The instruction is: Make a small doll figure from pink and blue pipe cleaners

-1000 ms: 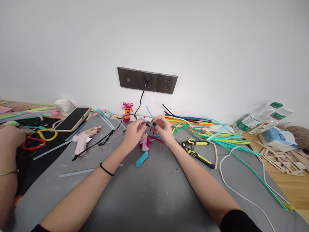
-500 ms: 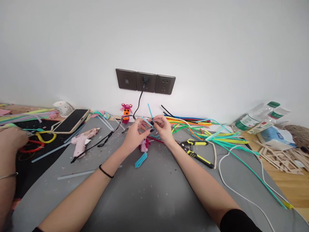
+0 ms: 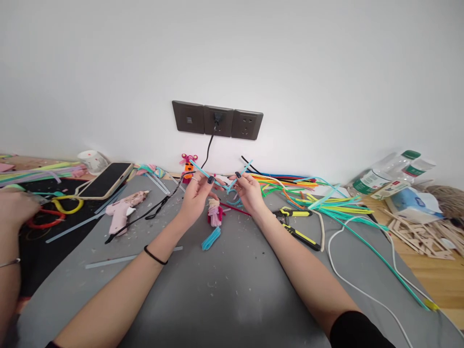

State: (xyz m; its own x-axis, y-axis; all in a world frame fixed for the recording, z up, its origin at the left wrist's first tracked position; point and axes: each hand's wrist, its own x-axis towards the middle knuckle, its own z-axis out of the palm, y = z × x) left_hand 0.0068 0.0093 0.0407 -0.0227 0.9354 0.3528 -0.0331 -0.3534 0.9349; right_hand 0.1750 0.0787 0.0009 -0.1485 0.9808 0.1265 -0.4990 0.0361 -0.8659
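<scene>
Both my hands are raised above the grey mat [image 3: 224, 299], each pinching one arm of a light blue pipe cleaner [image 3: 200, 169] bent into a V. My left hand [image 3: 197, 195] grips the left arm, which points up and to the left. My right hand [image 3: 248, 191] grips the right arm, which points up and to the right. Just below my hands a small pink pipe-cleaner figure [image 3: 214, 212] stands on the mat, and a folded blue pipe-cleaner piece [image 3: 212, 238] lies in front of it.
A pink glue gun [image 3: 121, 210] with a black cord lies at left, near a phone [image 3: 107, 179]. Yellow-handled pliers [image 3: 297, 229] and a heap of coloured pipe cleaners [image 3: 319, 198] lie at right. Another person's hand [image 3: 14, 208] works at far left by scissors [image 3: 67, 205].
My hands have drawn apart and spread the blue pipe cleaner into a wide V; earlier they were close together around it. The other person's hand at left shifted slightly.
</scene>
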